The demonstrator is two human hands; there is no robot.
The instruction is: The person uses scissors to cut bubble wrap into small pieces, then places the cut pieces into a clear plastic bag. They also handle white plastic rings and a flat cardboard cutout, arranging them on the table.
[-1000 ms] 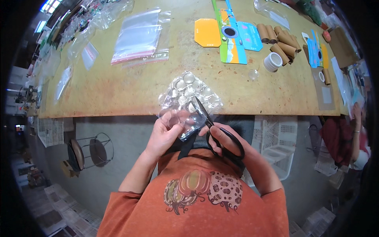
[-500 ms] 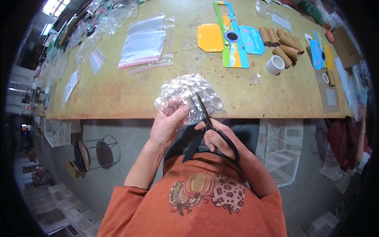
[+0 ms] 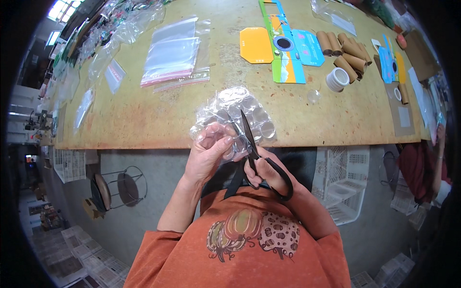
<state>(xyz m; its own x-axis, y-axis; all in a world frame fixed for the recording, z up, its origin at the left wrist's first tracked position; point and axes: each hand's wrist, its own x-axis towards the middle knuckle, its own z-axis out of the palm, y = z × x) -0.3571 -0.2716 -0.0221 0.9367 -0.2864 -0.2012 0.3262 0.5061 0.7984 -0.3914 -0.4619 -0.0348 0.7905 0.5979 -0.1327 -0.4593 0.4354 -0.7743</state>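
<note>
My left hand (image 3: pixel 205 156) pinches the near edge of a crinkled clear plastic bag (image 3: pixel 234 96) at the table's front edge. Several clear round discs (image 3: pixel 260 114) show through the film. Black-handled scissors (image 3: pixel 247 128) are in my right hand (image 3: pixel 270 172), its fingers in the handle loops. The blades stand apart and point away from me, with the bag's held edge beside them. Whether they touch the film I cannot tell. A loose clear disc (image 3: pixel 313 96) lies on the table to the right.
Flat zip bags (image 3: pixel 170 53) lie at the back left. An unfolded colourful card cutout (image 3: pixel 283 44) sits at the back middle, beside brown cardboard tubes (image 3: pixel 348 62) and a stack of white rings (image 3: pixel 337 79). Below the table are a white crate (image 3: pixel 341 182) and a stool (image 3: pixel 103 191).
The scissors' blades have spread wider, and my right hand has shifted slightly nearer to me. The bag lies flatter, with more discs showing.
</note>
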